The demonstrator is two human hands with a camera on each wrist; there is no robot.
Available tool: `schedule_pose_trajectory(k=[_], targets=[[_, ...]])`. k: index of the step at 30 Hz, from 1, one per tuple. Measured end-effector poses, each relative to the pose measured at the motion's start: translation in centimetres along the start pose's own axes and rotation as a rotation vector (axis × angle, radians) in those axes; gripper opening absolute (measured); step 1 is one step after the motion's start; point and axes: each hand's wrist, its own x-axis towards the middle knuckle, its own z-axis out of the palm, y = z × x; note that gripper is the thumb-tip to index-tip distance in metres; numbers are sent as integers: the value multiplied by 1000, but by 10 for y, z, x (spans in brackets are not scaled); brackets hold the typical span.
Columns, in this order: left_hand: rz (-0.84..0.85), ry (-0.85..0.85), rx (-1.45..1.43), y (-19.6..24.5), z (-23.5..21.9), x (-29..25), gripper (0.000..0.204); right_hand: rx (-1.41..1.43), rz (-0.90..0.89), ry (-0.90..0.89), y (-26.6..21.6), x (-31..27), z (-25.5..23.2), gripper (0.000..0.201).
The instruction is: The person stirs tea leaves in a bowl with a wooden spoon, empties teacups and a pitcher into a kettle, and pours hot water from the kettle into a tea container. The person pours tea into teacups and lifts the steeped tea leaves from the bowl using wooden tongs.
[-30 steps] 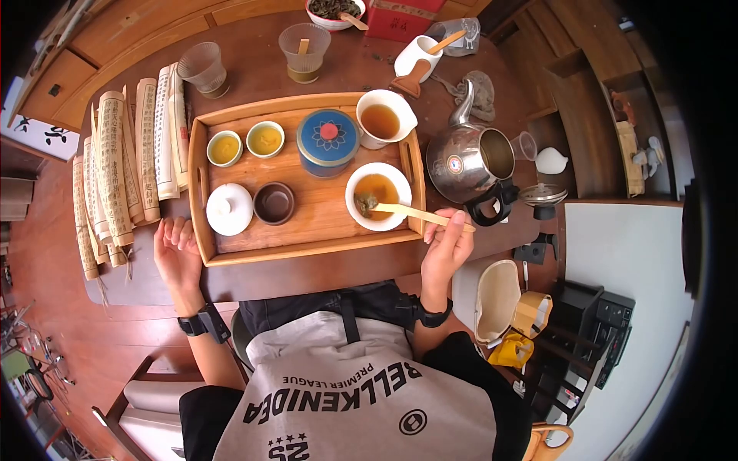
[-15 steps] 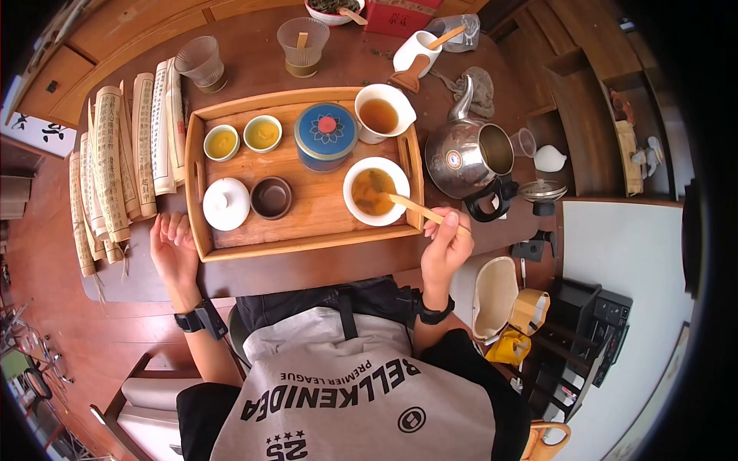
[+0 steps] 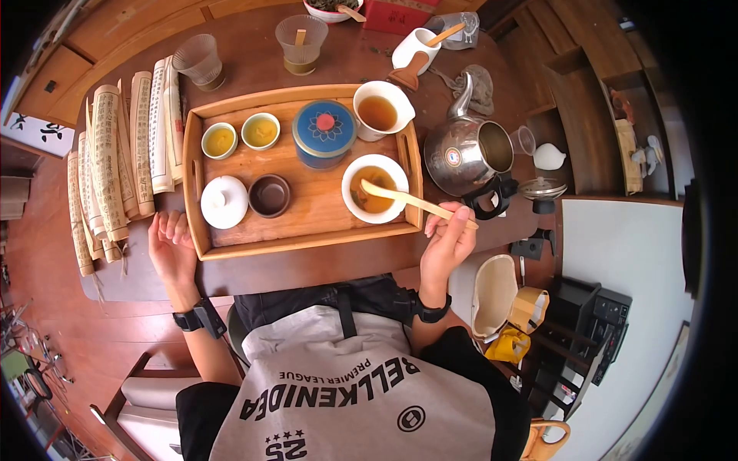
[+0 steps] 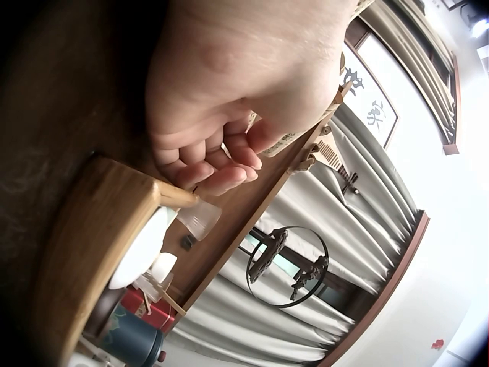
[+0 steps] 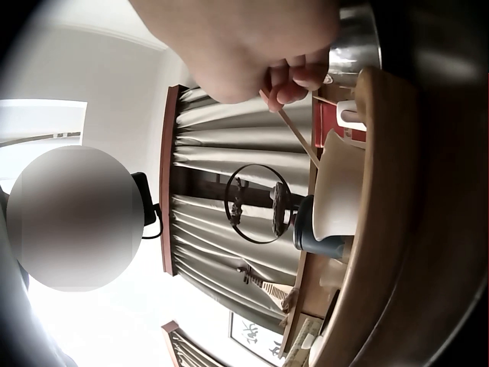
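Observation:
My right hand (image 3: 448, 244) pinches the end of a pale wooden spoon (image 3: 415, 201) whose bowl end lies over the white bowl (image 3: 347, 201) of amber tea at the tray's right side. In the right wrist view the spoon (image 5: 299, 139) slants from my fingertips to the white bowl (image 5: 340, 187). My left hand (image 3: 173, 250), loosely curled and holding nothing, rests by the left front corner of the wooden tray (image 3: 292, 248). The left wrist view shows my left hand (image 4: 229, 99) near the tray edge (image 4: 107, 229), its fingers bent with nothing between them.
On the tray stand two small tea cups (image 3: 219, 141), a white lid (image 3: 224, 203), a dark cup (image 3: 270, 196), a blue tin (image 3: 324, 142) and a white pitcher (image 3: 382, 109). A steel kettle (image 3: 453, 157) is to the right, bamboo scrolls (image 3: 111, 165) to the left.
The spoon's bowl end moved right across the tea, dipping in, then came back up and left over the bowl. My right hand stays about where it was; my left has barely shifted.

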Motion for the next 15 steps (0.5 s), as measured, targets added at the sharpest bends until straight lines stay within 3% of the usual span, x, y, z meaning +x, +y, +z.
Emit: schedule_pose_trajectory(k=[7, 11, 15], targets=[[-5, 13, 8, 1, -2, -1, 26, -292, -198, 0, -3, -2, 0, 35], [0, 5, 11, 1, -2, 0, 26, -363, -185, -78, -3, -4, 1, 33], [-2, 23, 9, 1, 0, -1, 25, -134, -56, -135, -2, -4, 1, 28]])
